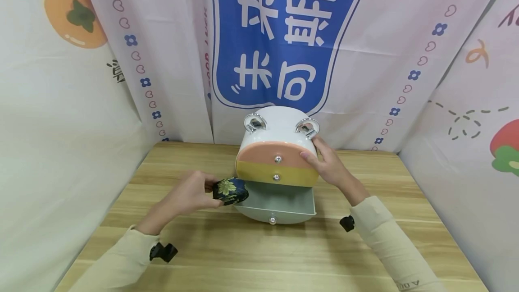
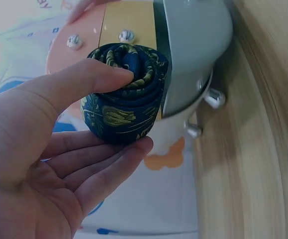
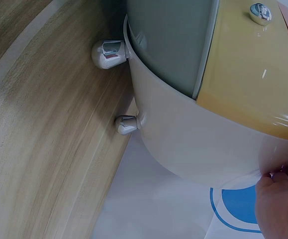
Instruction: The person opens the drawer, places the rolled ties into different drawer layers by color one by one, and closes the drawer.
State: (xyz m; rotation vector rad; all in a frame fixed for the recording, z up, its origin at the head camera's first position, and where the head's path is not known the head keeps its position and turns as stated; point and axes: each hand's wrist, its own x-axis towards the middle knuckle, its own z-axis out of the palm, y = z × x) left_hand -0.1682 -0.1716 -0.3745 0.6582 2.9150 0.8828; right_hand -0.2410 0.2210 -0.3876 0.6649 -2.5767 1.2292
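My left hand (image 1: 190, 196) holds a rolled necktie (image 1: 227, 190), dark blue with gold leaf patterns, just left of the open bottom drawer (image 1: 255, 214). In the left wrist view the thumb presses on top of the necktie (image 2: 121, 115) and the fingers lie beneath it. The drawer is grey-green and belongs to a small rounded drawer box (image 1: 279, 123) with a white shell. Its pink drawer (image 1: 259, 151) and yellow drawer (image 1: 298, 176) are closed. My right hand (image 1: 331, 166) grips the box's right side, thumb at the front edge; in the right wrist view, most of that hand is out of frame.
Two silver ear-like rings (image 1: 255, 123) sit on top of the box. Silver round knobs (image 1: 273, 220) mark the drawer fronts, and short silver feet (image 3: 126, 124) support the box. It stands on a wooden table (image 1: 259, 260), near a printed cloth backdrop (image 1: 178, 57).
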